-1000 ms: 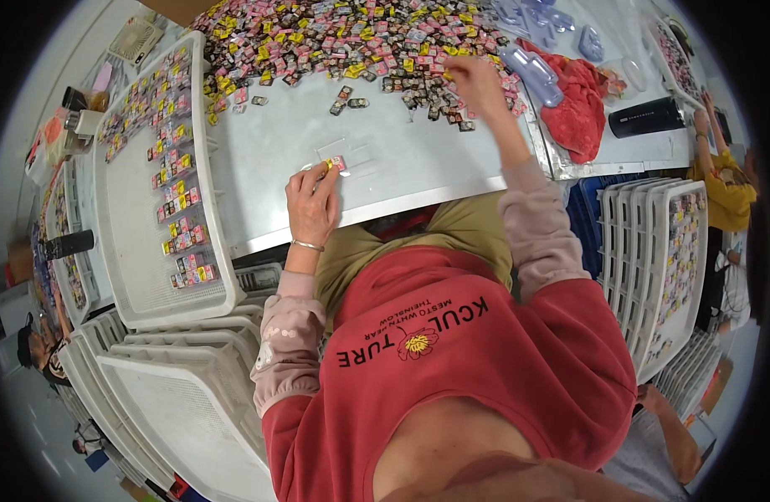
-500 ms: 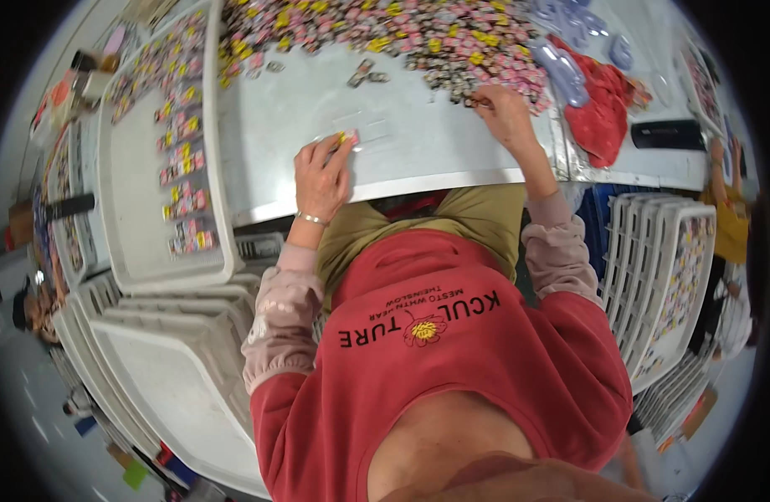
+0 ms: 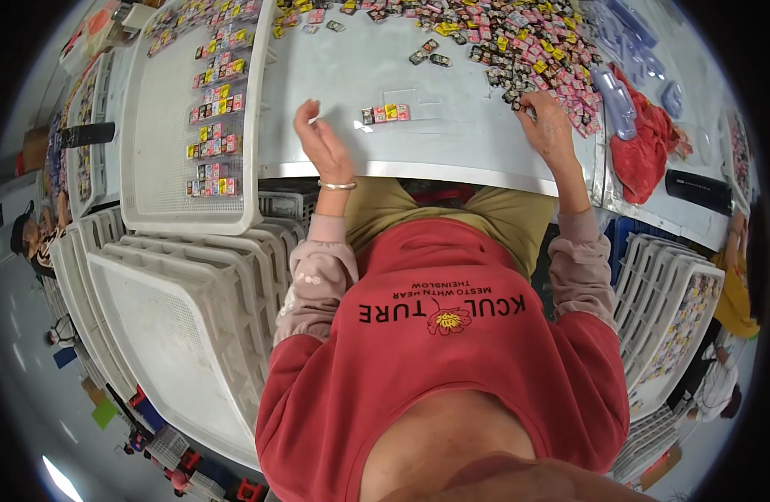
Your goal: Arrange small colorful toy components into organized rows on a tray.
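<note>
- A white mesh tray point(image 3: 163, 180) sits off the bench's left edge, with rows of small coloured packets point(image 3: 211, 134) along its right side.
- The left hand point(image 3: 322, 142) hovers near the bench's front edge, fingers loosely apart, holding nothing.
- A short row of packets point(image 3: 385, 113) lies just beside it on the grey bench point(image 3: 452, 142).
- The right hand point(image 3: 548, 125) rests at the near edge of the packet heap point(image 3: 519, 42), fingertips pinched on a small packet point(image 3: 515, 104).
- A red cloth point(image 3: 644, 146) lies at the bench's right edge.

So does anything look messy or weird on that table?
Mostly the big heap of small colourful pieces, strewn loose along the far side of the table, unlike the tidy rows in the white tray. The right hand touches the heap's edge; the left hand is beside a short row of four pieces. Nothing looks broken.
</note>
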`<act>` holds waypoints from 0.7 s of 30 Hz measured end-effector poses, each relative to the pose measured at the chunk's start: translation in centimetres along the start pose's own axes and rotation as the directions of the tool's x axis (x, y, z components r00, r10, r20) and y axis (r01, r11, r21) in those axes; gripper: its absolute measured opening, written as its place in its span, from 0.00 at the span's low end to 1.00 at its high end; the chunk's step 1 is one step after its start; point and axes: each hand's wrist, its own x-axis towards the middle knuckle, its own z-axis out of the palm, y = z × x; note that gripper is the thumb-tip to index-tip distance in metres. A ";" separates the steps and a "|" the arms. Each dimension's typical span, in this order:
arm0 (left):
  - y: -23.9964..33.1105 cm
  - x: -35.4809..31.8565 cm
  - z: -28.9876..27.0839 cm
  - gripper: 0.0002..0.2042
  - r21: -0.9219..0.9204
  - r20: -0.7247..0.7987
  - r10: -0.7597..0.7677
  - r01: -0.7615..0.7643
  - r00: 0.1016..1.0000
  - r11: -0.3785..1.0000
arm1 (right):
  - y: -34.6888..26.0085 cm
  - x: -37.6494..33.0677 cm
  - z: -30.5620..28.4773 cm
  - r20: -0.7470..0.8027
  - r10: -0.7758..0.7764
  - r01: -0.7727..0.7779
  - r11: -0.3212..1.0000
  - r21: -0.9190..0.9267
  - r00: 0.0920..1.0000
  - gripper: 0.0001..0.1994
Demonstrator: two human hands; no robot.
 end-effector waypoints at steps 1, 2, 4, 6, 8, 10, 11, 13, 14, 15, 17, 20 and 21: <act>-0.1 0.1 -0.1 0.17 -0.029 -0.074 -0.050 0.048 0.996 0.998 | 0.0 0.2 0.0 0.026 0.011 -0.011 1.000 -0.006 1.000 0.10; -0.2 0.1 -0.1 0.18 -0.061 -0.146 -0.103 0.095 0.984 0.994 | 0.0 0.4 0.1 0.011 -0.016 0.016 1.000 0.004 1.000 0.10; -0.1 0.0 0.0 0.17 -0.078 -0.123 -0.088 0.079 0.988 0.994 | 0.0 0.8 0.1 0.108 0.044 -0.062 0.984 0.167 0.993 0.11; 0.1 0.2 0.0 0.17 -0.099 -0.098 -0.067 0.057 0.993 0.993 | 0.0 1.0 0.0 0.113 0.051 -0.064 0.991 0.115 0.992 0.12; 0.5 0.3 -0.1 0.15 0.142 0.061 0.155 -0.162 0.986 0.977 | -0.2 1.2 0.0 0.117 0.062 -0.071 0.995 0.073 0.991 0.13; 1.1 0.4 0.0 0.15 0.159 0.135 0.271 -0.291 0.953 0.943 | -0.8 1.5 0.2 0.091 0.057 -0.081 0.956 0.283 0.994 0.13; 1.5 0.3 0.0 0.16 0.170 0.231 0.301 -0.343 0.925 0.924 | -1.4 1.8 0.5 0.076 0.033 -0.054 0.955 0.293 0.997 0.13; 2.2 0.2 0.0 0.17 0.171 0.325 0.327 -0.396 0.887 0.902 | -3.3 2.6 1.8 0.294 0.125 -0.314 0.534 0.785 0.948 0.11; 2.5 0.2 0.0 0.17 0.171 0.400 0.365 -0.460 0.841 0.871 | -4.5 2.9 2.6 0.316 0.069 -0.310 0.472 0.825 0.946 0.11; 2.8 0.3 0.0 0.18 0.171 0.473 0.391 -0.518 0.789 0.838 | -5.8 3.2 3.5 0.344 0.026 -0.327 0.389 0.862 0.939 0.11; 3.2 0.4 0.1 0.18 0.149 0.529 0.408 -0.555 0.744 0.819 | -8.5 3.7 5.7 0.336 0.019 -0.305 0.470 0.828 0.942 0.10; 3.3 0.6 0.2 0.19 0.109 0.614 0.413 -0.590 0.673 0.800 | -10.6 3.8 7.0 0.268 -0.004 -0.190 0.695 0.694 0.964 0.07; 3.2 0.6 0.3 0.19 0.090 0.641 0.410 -0.595 0.648 0.799 | -10.9 3.7 7.2 0.223 -0.001 -0.123 0.832 0.541 0.975 0.05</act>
